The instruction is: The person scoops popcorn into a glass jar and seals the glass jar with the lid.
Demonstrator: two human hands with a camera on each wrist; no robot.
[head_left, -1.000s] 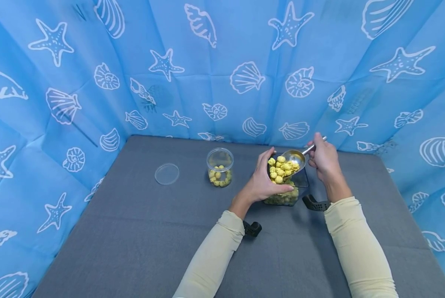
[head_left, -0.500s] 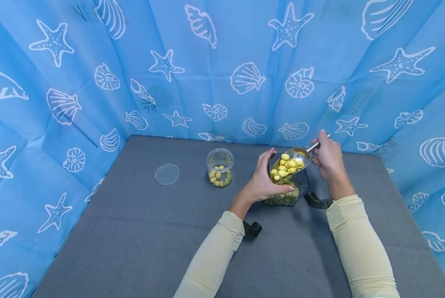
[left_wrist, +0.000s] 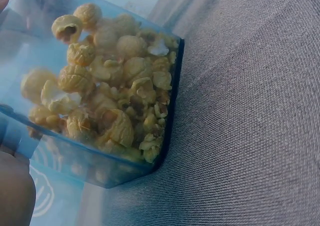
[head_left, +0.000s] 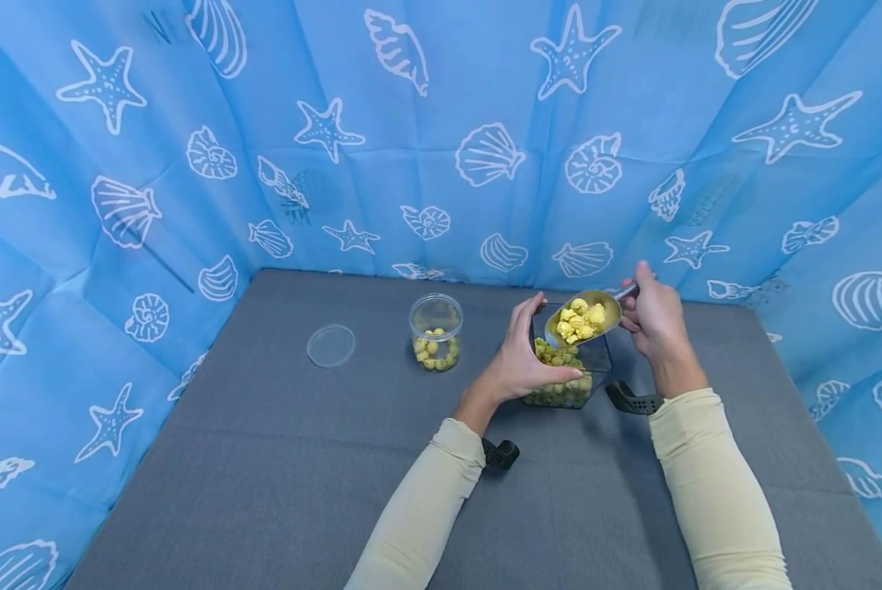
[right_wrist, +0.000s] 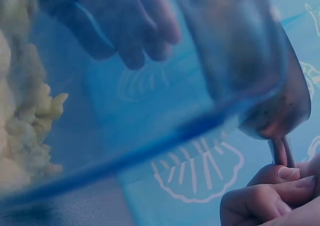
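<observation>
A metal scoop heaped with yellow popcorn is gripped by its handle in my right hand. The scoop's bowl sits at the mouth of a clear square container, tilted with its front edge lower. More popcorn fills the container's lower part, as the left wrist view shows. My left hand holds this container by its near left side, thumb along the front rim and fingers on the far side. In the right wrist view the scoop appears behind the container's wall, with curled fingers round its handle.
Left of the container stands a round clear jar with some popcorn at its bottom. A round transparent lid lies flat farther left on the grey tablecloth. A blue curtain with shell prints hangs behind the table.
The scoop has risen slightly to the right and its load has shrunk, with some popcorn dropped back into the container. My left hand stays in place.
</observation>
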